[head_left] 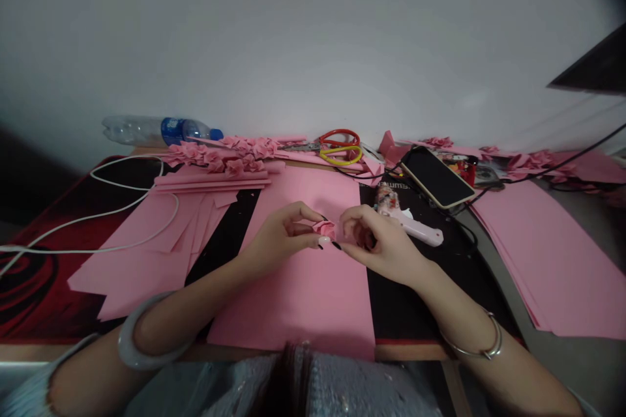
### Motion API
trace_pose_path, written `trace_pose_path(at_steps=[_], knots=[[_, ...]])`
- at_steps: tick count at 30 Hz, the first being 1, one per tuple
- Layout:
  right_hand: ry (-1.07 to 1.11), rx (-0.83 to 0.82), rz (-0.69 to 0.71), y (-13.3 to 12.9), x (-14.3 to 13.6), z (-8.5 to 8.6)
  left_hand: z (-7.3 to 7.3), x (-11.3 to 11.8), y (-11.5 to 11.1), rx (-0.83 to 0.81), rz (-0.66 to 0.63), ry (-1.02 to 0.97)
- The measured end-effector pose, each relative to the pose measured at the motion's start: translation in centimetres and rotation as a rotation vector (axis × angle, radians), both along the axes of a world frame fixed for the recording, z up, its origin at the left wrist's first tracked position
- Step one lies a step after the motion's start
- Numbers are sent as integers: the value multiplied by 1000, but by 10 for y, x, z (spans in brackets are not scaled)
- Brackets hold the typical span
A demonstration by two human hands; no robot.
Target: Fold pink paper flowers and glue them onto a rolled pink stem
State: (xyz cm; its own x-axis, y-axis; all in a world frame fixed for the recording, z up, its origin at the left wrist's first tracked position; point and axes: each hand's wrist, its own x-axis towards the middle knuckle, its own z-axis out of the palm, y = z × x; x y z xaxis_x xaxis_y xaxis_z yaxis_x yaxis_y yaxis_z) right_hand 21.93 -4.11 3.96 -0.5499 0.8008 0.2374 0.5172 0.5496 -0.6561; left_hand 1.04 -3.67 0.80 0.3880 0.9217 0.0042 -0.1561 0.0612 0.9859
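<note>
Between the fingertips of my left hand is a small pink paper flower, pinched from its left side. My right hand is curled close on the flower's right, its thumb at the lower edge; whether its fingers grip a petal is hard to make out. Under both hands lies a large pink paper sheet on a dark mat. A pale glue gun rests just beyond my right hand.
Scissors with red and yellow handles, finished paper flowers and a plastic bottle lie along the wall. A phone and black cables are at right, near stacked pink sheets. Cut paper and a white cable lie left.
</note>
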Motion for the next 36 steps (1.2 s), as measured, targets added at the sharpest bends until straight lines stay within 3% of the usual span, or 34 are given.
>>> trace_pose_path(at_steps=[6, 13, 24, 36], knots=[[143, -101, 28, 0, -6, -9, 0, 1, 1, -19, -3, -15], [238, -157, -27, -3, -11, -20, -3, 0, 2, -25, 30, -53], [322, -220, -119, -5, -17, -29, 0, 3, -1, 64, 66, 51], [160, 59, -140, -2, -19, -20, -1, 4, 0, 3, 56, 70]])
